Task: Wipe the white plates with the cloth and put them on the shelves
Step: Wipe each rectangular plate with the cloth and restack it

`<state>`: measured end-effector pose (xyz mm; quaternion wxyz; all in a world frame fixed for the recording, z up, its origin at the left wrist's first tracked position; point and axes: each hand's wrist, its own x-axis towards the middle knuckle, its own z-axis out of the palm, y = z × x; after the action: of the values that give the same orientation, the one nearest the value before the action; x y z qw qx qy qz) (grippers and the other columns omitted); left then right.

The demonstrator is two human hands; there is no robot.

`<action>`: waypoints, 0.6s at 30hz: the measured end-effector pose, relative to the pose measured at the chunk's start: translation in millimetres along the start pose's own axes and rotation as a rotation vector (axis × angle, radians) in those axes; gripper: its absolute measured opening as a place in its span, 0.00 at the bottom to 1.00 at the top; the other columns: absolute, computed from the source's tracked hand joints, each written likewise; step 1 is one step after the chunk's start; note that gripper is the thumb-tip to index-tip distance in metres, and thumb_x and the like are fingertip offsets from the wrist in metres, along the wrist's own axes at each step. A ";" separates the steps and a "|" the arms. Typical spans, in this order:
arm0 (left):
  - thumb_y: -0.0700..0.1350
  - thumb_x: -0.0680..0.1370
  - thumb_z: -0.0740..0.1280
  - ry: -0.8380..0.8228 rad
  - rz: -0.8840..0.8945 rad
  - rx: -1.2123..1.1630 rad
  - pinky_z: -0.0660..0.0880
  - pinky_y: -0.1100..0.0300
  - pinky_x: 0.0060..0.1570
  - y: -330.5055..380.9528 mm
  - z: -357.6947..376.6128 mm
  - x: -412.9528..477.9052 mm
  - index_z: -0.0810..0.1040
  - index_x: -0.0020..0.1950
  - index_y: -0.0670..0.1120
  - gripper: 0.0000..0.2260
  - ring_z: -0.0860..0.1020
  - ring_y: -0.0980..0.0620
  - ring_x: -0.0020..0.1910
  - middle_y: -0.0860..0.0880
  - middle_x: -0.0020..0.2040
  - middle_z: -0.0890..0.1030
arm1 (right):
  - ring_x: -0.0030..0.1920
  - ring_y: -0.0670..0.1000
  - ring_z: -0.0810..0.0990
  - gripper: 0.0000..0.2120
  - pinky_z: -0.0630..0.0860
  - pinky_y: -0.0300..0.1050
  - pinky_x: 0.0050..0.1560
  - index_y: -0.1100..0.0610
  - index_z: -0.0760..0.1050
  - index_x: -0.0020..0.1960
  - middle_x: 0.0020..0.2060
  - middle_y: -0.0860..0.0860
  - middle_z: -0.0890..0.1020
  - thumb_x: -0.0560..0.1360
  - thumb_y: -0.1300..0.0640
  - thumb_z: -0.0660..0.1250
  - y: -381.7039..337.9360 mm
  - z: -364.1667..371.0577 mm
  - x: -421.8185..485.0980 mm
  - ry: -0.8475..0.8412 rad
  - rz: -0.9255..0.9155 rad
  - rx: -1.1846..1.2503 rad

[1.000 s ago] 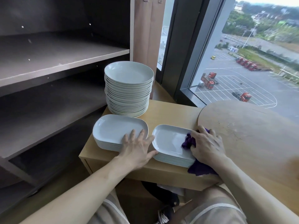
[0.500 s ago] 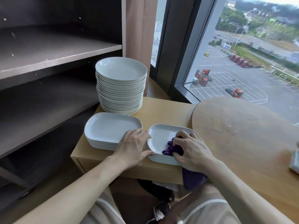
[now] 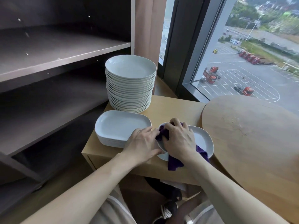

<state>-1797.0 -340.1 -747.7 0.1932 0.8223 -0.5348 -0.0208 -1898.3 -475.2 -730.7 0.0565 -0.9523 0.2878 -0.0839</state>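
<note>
Two low stacks of white rectangular plates lie on a small wooden cabinet [image 3: 175,107]. My right hand [image 3: 178,139] grips a purple cloth [image 3: 174,162] and presses it onto the left part of the top plate [image 3: 202,138] of the right stack. My left hand [image 3: 143,143] holds that plate's left rim, which looks slightly raised off the plates below. The left rectangular stack [image 3: 119,125] is untouched. Behind it stands a tall stack of round white plates [image 3: 131,70]. Dark shelves [image 3: 64,50] to the left hold nothing.
A lower dark shelf [image 3: 48,113] runs level with the cabinet top. A round wooden table [image 3: 250,135] adjoins the cabinet on the right. A large window [image 3: 242,62] and a curtain stand behind. A dark bag and shoes lie below the cabinet.
My right hand has swept the cloth from the plate's right side to its left end. My left hand has closed on the plate's left rim, which now looks lifted.
</note>
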 end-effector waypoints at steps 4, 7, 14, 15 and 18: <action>0.67 0.78 0.65 -0.016 0.033 0.098 0.57 0.54 0.75 0.2 1.5 -2.4 0.64 0.79 0.50 0.35 0.58 0.53 0.80 0.53 0.80 0.66 | 0.59 0.57 0.72 0.14 0.72 0.52 0.55 0.47 0.77 0.60 0.63 0.47 0.73 0.78 0.43 0.63 -2.8 2.1 -0.4 0.038 0.083 -0.006; 0.67 0.79 0.63 -0.018 0.043 0.114 0.57 0.53 0.76 -0.4 2.9 -2.8 0.62 0.80 0.51 0.34 0.57 0.54 0.81 0.53 0.81 0.64 | 0.60 0.58 0.72 0.15 0.71 0.53 0.56 0.49 0.77 0.61 0.64 0.49 0.72 0.78 0.44 0.63 0.3 -1.5 -0.2 0.022 0.106 -0.011; 0.67 0.80 0.61 -0.042 0.039 0.108 0.57 0.54 0.75 -4.2 5.8 -5.2 0.61 0.81 0.54 0.33 0.54 0.55 0.81 0.55 0.82 0.60 | 0.60 0.58 0.71 0.13 0.71 0.52 0.56 0.48 0.76 0.61 0.64 0.49 0.71 0.80 0.46 0.62 14.9 -4.7 0.1 0.015 0.162 -0.049; 0.68 0.80 0.60 -0.047 0.038 0.110 0.57 0.54 0.75 -4.7 5.6 -4.7 0.61 0.81 0.54 0.33 0.54 0.55 0.81 0.55 0.82 0.59 | 0.60 0.58 0.71 0.13 0.71 0.53 0.57 0.48 0.76 0.61 0.65 0.49 0.71 0.80 0.46 0.62 20.6 -5.8 -0.7 0.012 0.182 -0.056; 0.68 0.79 0.60 -0.061 0.035 0.109 0.57 0.54 0.75 -5.2 4.6 -3.8 0.60 0.81 0.54 0.34 0.55 0.55 0.81 0.55 0.82 0.59 | 0.61 0.59 0.71 0.13 0.70 0.54 0.59 0.47 0.75 0.63 0.66 0.49 0.70 0.81 0.46 0.61 43.8 -13.1 -6.4 -0.026 0.248 -0.106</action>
<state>-1795.2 -336.3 -754.3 0.1324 0.8212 -0.5549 -0.0133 -1929.7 -508.7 -725.5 0.0200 -0.9121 0.4066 -0.0486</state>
